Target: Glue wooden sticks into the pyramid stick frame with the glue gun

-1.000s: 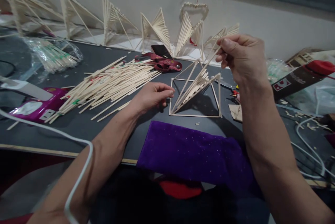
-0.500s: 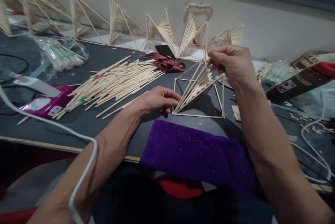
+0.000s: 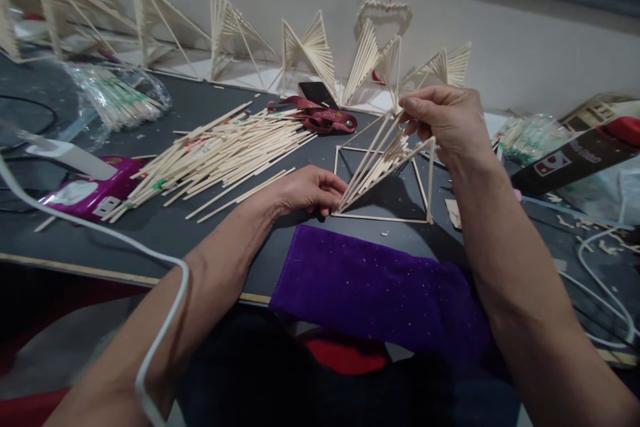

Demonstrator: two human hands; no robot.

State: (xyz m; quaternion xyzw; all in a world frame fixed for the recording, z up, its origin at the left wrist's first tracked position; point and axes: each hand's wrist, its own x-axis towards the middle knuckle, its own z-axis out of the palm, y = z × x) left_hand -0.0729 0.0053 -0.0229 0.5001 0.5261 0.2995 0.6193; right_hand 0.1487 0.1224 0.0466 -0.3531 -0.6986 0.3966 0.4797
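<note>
A frame of thin wooden sticks (image 3: 383, 218), with a slanting fan of sticks (image 3: 389, 162) inside it, stands on the dark table. At the upper end of the fan my right hand (image 3: 447, 119) pinches a wooden stick (image 3: 369, 153) between thumb and fingers. My left hand (image 3: 316, 190) has its fingers closed at the lower left corner, where the sticks meet; the fingers hide what exactly they grip. A loose pile of wooden sticks (image 3: 240, 150) lies left of the frame. In front of it is a purple cloth (image 3: 360, 280), dotted with pale specks.
Several finished stick models (image 3: 313, 47) line the wall. A purple power strip (image 3: 83, 190) with a white plug and cable (image 3: 145, 254) sits at left. A dark bottle with a red cap (image 3: 575, 157) leans at right. A red lanyard (image 3: 325, 120) lies behind the pile.
The view has shifted slightly. Both hands stay at nearly the same spots on the stick frame, with the left fingers a little more curled.
</note>
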